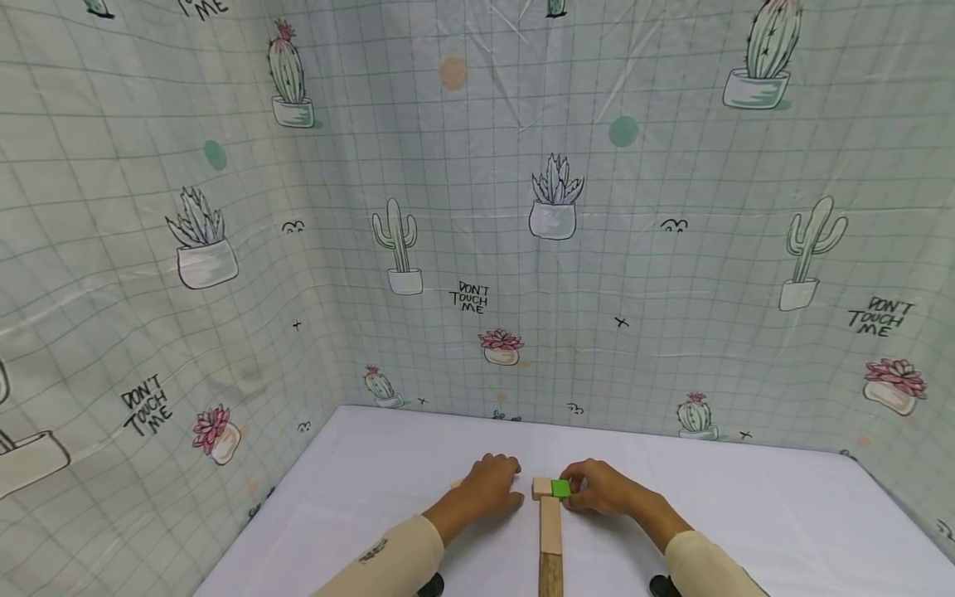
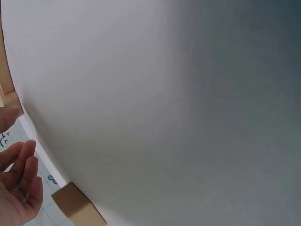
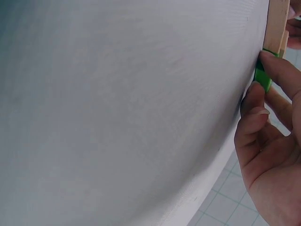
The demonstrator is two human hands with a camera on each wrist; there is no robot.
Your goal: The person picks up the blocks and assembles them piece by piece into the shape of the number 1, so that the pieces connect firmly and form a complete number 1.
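My right hand (image 1: 603, 487) pinches a small green block (image 1: 560, 488) between thumb and fingers. The green block lies against a small plain wooden block (image 1: 542, 487), and this pair stands across the far end of a long light wooden block (image 1: 550, 526). A darker wooden block (image 1: 551, 574) continues the line toward me. To the left, my left hand (image 1: 488, 487) hovers close over the table with loosely bent fingers and holds nothing. Beyond its fingers in the left wrist view lies another wooden block (image 2: 80, 205), mostly hidden behind this hand in the head view.
A white cloth covers the table (image 1: 783, 514). Behind and to the left hangs a curtain (image 1: 597, 274) printed with a grid and cacti, meeting the table's back edge. Dark round objects (image 1: 662, 585) show under both forearms.
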